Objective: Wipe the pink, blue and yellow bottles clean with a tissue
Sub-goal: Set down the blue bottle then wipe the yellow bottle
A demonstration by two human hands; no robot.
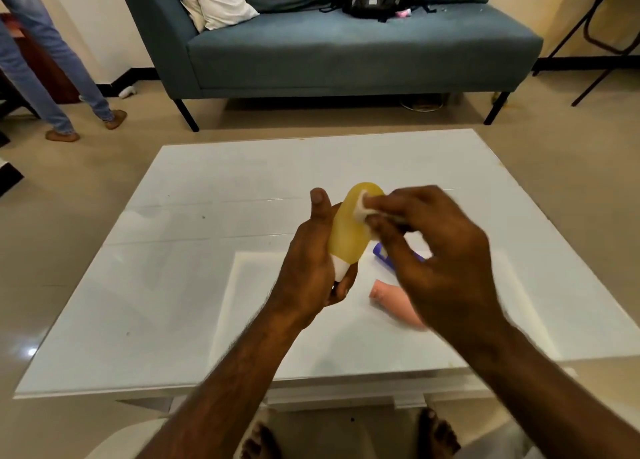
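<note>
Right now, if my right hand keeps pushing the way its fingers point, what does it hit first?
The tissue under the right hand, pressed against the yellow bottle; beyond that, probably the left hand.

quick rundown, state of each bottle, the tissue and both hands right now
yellow bottle: held off the table, white cap end down
tissue: pressed on the yellow bottle
blue bottle: on the table, mostly hidden
pink bottle: lying on the table
left hand: gripping the yellow bottle
right hand: pinching the tissue

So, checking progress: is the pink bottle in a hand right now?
No, the pink bottle lies on the table; the left hand holds the yellow bottle.
</note>
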